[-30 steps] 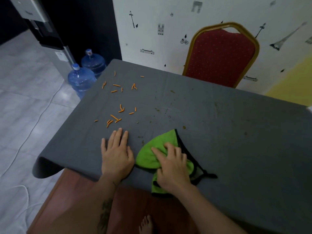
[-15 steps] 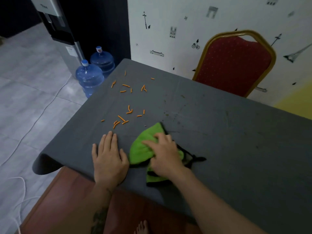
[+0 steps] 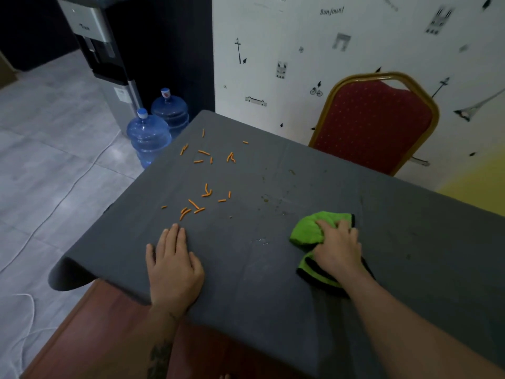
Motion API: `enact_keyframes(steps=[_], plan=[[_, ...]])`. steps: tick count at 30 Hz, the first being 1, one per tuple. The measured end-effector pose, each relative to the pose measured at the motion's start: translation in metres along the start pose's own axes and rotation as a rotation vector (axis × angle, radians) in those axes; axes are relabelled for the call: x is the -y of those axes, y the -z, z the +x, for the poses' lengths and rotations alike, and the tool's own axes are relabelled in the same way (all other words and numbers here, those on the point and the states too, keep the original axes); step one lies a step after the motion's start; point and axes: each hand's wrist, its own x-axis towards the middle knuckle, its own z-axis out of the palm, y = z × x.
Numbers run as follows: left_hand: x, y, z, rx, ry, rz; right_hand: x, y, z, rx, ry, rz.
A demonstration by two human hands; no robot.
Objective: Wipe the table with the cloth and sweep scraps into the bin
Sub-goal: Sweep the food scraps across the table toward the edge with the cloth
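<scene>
Head view of a wiping stroke in progress. The right hand (image 3: 337, 243) is pressing the green cloth (image 3: 310, 232) against the grey-covered tabletop (image 3: 410, 242), its fingers curling over the bunched fabric so that this grip is closing on the cloth; a dark-edged fold is trailing out beneath the wrist. The left hand (image 3: 173, 265) is lying flat near the front edge, fingers straight and together, holding nothing and apparently pinning the covering in place. The orange scraps (image 3: 200, 194) are lying scattered across the far left part of the tabletop, the nearest of them just beyond the left fingertips and well apart from the cloth. Faint specks and smears (image 3: 273, 199) are showing between the scraps and the cloth. No bin is appearing in this view.

To do the step well, the cloth is probably best kept broad and flat under the palm, with steady downward pressure and overlapping strokes, so that the smears are lifted rather than spread. Working toward one edge should be gathering the scraps into a single heap. The covering looks loose, so the bracing hand is likely mattering: too quick a sweep risks rucking the fabric or flicking pieces onto the floor (image 3: 54, 160).
</scene>
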Motion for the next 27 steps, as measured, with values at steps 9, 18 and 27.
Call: enact_keyframes(steps=[9,18,27], plan=[[-0.100,-0.019,0.004,0.017,0.350,-0.109,0.067,-0.021,-0.005,0.043,0.586,0.026],[-0.102,-0.029,0.004,-0.019,0.369,0.025,-0.038,0.015,0.119,-0.033,0.142,-0.042],[-0.104,-0.031,0.004,-0.045,0.386,0.059,0.048,-0.001,0.083,0.032,0.662,0.076]])
